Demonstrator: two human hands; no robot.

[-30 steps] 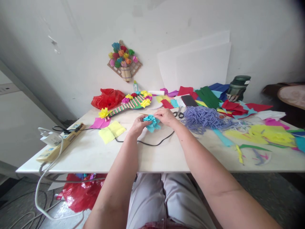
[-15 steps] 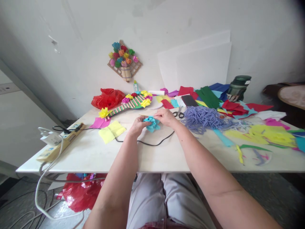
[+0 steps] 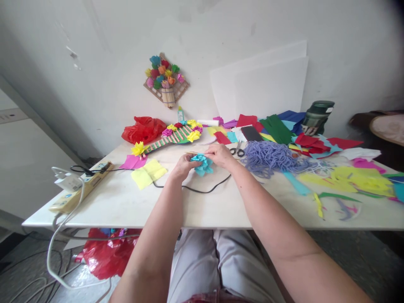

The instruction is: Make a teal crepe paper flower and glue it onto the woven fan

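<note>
Both of my hands meet over the middle of the white table (image 3: 126, 202) on a small crumpled blue paper flower (image 3: 202, 164). My left hand (image 3: 182, 166) pinches its left side with closed fingers. Curled fingers of my right hand (image 3: 221, 154) grip its upper right edge. A black cable (image 3: 202, 190) lies on the table just below the flower. Black scissors (image 3: 236, 150) rest right of my right hand, beside a heap of purple yarn (image 3: 268, 155).
A woven paper fan with paper flowers (image 3: 175, 134) and a red plastic bag (image 3: 142, 129) lie behind my hands. Yellow paper (image 3: 148, 173) and pink paper (image 3: 131, 162) sit to the left, a power strip (image 3: 80, 187) at the left edge. Coloured paper scraps (image 3: 356, 179) cover the right side; a green flask (image 3: 316, 116) stands behind.
My fingers have shifted slightly on the blue flower, which stays in the same place. The view has tilted a little.
</note>
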